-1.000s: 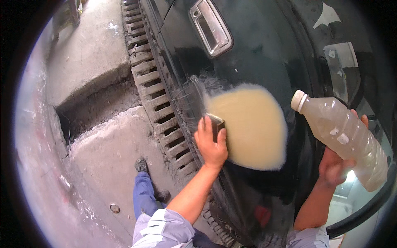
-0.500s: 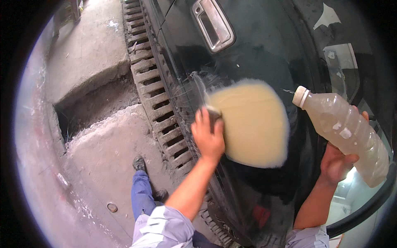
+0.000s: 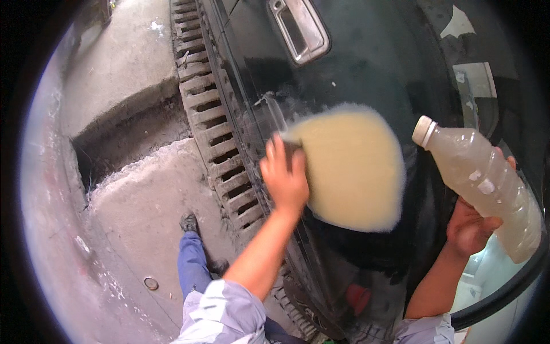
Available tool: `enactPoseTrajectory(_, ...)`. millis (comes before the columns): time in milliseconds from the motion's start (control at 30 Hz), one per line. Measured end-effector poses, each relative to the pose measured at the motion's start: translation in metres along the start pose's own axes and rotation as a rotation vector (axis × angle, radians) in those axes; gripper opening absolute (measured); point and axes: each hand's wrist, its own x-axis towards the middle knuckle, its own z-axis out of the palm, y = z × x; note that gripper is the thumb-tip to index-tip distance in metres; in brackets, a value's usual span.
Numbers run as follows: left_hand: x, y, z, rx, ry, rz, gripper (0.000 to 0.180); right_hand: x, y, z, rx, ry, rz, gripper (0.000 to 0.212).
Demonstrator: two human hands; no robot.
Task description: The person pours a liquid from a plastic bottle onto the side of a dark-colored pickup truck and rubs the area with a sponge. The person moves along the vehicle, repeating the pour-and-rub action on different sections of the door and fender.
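A dark car door (image 3: 372,69) carries a large rounded patch of pale yellow filler (image 3: 355,172) with a whitish feathered rim. At the patch's left edge my left hand (image 3: 285,180) is closed on a small dark sanding block (image 3: 293,150), pressing it to the panel; the fingers partly cover it. Wet, whitish streaks run on the paint just above that hand. My right hand (image 3: 470,229) grips a clear ribbed plastic bottle (image 3: 481,178) of cloudy liquid from beneath. The bottle is tilted, its white cap toward the patch, apart from the panel.
A metal door handle (image 3: 301,31) lies above the patch. Along the car's lower side runs a slotted drain grate (image 3: 220,140), beside a rough concrete floor (image 3: 143,212) with a sunken pit (image 3: 134,135). At the right is window glass with pale paper scraps (image 3: 475,79).
My left hand and the block have shifted slightly up and left along the patch edge. A thin squirt of liquid at the bottle cap no longer shows. The view has shifted a little.
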Motion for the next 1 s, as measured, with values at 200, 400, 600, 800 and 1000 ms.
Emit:
enactPoseTrajectory(200,0.063,-0.002,-0.003,-0.041,-0.008,-0.008,0.051,0.001,-0.001,0.006,0.071,0.006,0.004,0.096)
enactPoseTrajectory(400,-0.126,0.015,-0.023,-0.045,-0.122,-0.066,0.062,-0.001,-0.002,0.001,0.023,-0.006,0.002,0.098)
enactPoseTrajectory(600,0.035,0.002,-0.006,0.023,-0.062,-0.031,0.053,-0.001,-0.004,0.006,0.015,0.063,-0.002,0.100)
enactPoseTrajectory(800,-0.029,-0.009,-0.009,0.032,-0.081,0.014,0.059,0.002,0.000,0.005,0.017,-0.014,-0.018,0.098)
enactPoseTrajectory(1000,-0.119,0.019,-0.025,-0.049,-0.152,-0.103,0.063,0.001,-0.001,-0.007,-0.053,-0.055,-0.037,0.100)
